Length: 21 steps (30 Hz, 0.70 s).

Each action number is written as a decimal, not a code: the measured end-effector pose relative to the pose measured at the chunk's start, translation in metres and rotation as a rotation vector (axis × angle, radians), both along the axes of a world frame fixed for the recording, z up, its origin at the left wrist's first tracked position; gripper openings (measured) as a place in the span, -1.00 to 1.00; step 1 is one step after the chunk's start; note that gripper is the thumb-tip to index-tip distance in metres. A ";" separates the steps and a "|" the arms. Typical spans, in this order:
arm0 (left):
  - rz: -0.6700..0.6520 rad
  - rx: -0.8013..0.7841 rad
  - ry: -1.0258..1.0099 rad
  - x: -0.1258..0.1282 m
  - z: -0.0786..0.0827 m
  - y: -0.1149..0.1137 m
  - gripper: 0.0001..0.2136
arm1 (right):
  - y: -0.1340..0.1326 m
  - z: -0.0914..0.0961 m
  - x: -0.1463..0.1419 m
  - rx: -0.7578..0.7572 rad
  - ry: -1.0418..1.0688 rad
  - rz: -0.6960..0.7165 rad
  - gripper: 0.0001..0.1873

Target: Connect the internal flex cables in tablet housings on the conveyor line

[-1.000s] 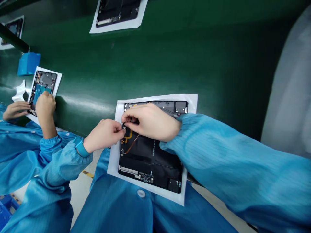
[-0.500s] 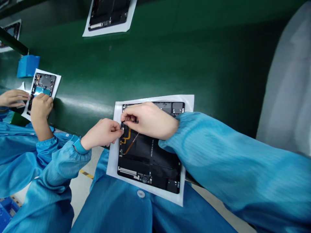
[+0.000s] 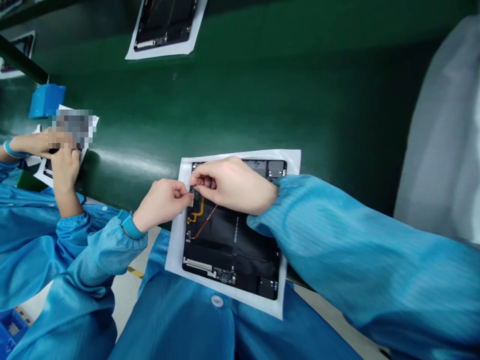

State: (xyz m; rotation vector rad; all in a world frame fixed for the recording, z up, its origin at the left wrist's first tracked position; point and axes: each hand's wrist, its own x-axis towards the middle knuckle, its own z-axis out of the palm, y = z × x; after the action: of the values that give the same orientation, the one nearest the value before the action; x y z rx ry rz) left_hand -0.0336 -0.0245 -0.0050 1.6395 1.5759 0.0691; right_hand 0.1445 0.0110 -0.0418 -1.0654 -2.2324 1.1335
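Observation:
An opened tablet (image 3: 240,250) with its dark inner side up lies on a white sheet (image 3: 174,250) at the front edge of the table. My right hand (image 3: 232,182) reaches over its upper left part, fingertips pinched together at the left edge. Close beside it, my left hand (image 3: 163,202) has thumb and forefinger pinched at that same edge. Whatever sits between the fingertips of either hand is too small or hidden. Near them, an orange flex cable (image 3: 197,212) and a thin brown cable (image 3: 204,221) run along the tablet's left side.
A co-worker's hands (image 3: 65,162) work over another tablet at the left, partly blurred out. A blue box (image 3: 47,100) stands behind it. Another opened tablet (image 3: 165,25) lies on the green table (image 3: 281,90) at the back. Grey material (image 3: 442,135) hangs at the right.
My left hand has shifted slightly right and up along the tablet's edge. My right hand stays almost in place. The co-worker's far hand has moved over their tablet.

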 end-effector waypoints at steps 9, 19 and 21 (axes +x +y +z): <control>-0.055 0.095 0.045 0.002 -0.003 0.000 -0.67 | 0.001 0.000 0.004 0.041 -0.035 0.042 -0.81; -0.267 0.265 0.233 0.009 0.009 0.015 -0.86 | -0.025 0.005 0.026 0.405 -0.256 0.102 -0.72; -0.341 0.301 0.229 0.010 0.008 0.019 -0.88 | -0.027 0.007 0.028 0.426 -0.304 0.111 -0.73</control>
State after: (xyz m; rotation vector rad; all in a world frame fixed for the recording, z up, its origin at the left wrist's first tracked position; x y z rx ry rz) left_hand -0.0240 -0.0051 0.0027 2.1996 1.4803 -0.0667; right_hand 0.1723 -0.0160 -0.0350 -0.9901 -2.6357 0.5142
